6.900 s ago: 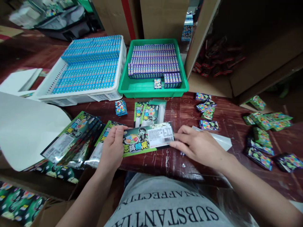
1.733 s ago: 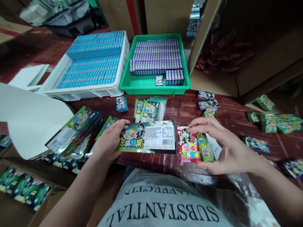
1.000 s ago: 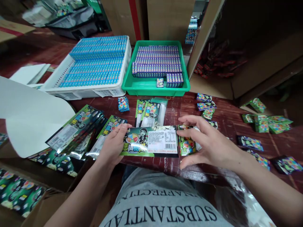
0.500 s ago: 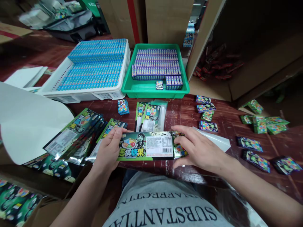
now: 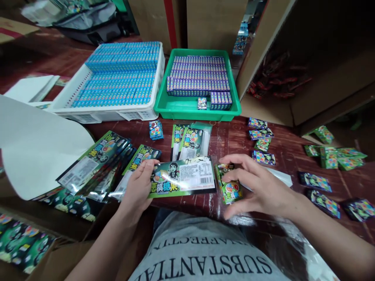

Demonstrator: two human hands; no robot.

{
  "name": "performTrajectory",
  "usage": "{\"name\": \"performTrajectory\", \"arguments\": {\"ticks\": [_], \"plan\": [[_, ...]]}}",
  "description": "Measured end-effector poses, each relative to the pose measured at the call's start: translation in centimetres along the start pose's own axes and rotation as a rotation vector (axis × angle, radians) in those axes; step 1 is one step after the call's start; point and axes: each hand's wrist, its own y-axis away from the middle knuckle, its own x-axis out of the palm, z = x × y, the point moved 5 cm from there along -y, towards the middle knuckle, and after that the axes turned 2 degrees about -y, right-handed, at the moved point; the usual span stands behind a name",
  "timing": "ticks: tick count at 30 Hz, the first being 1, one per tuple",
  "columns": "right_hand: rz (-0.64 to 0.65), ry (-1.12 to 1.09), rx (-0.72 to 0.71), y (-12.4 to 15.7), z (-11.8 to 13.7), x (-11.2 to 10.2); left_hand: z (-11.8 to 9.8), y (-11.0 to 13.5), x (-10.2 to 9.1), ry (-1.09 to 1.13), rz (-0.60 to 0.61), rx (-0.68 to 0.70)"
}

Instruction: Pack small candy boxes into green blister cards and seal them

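Right now, the left hand (image 5: 140, 181) holds a flat packet (image 5: 187, 177) by its near end, thumb on top, so that the printed front and white label face up and the far end reaches across towards the right hand (image 5: 253, 183). That right hand is fairly wide, with the fingers arched and the thumb standing apart from them. Between its thumb and fingers lies a small green box (image 5: 231, 193), just beside the packet's end; the fingers overlap the box's face, while the thumb tip sits clear of its near edge. Whether box and packet touch, I cannot tell.

Just left of the left hand, more packets (image 5: 96, 160) lie fanned and overlapping. Ahead of both hands, between them, two more packets (image 5: 190, 142) rest on the dark red table (image 5: 231, 138), with a little stack of blue boxes (image 5: 156, 130) ahead of the left hand. Further ahead stand a white tray (image 5: 129, 114) with rows of blue boxes and a green tray (image 5: 199, 115) with rows of purple ones.

Beyond the right hand's knuckles is a short line of small boxes (image 5: 263, 157), and a white sheet (image 5: 281, 176) shows from behind that hand. Well to its right lie loose green boxes (image 5: 329, 158) and dark purple boxes (image 5: 315, 181).
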Motion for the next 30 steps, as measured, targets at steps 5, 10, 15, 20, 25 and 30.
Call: {"name": "performTrajectory", "arguments": {"ticks": [5, 10, 15, 20, 25, 30], "plan": [[0.146, -0.035, -0.042, -0.8, 0.3, 0.3, -1.0, 0.4, -0.7, -0.056, 0.074, 0.008], [0.157, 0.061, -0.05, -1.8, -0.5, 0.6, -0.6, 1.4, -0.5, -0.088, 0.069, 0.022], [-0.003, -0.034, -0.079, -1.3, -2.0, 2.0, 0.8, 2.4, 0.8, -0.031, 0.02, -0.005], [-0.757, -0.103, 0.244, 1.6, -3.0, 2.5, 1.0, 3.0, 1.9, -0.01, 0.013, 0.012], [-0.753, -0.23, 0.371, 2.6, -1.8, 4.9, 0.4, 2.7, 2.0, -0.036, -0.033, 0.127], [-0.632, -0.554, 0.512, 2.3, -2.5, 8.2, 1.6, 3.4, 3.1, 0.147, -0.098, 0.078]]}}
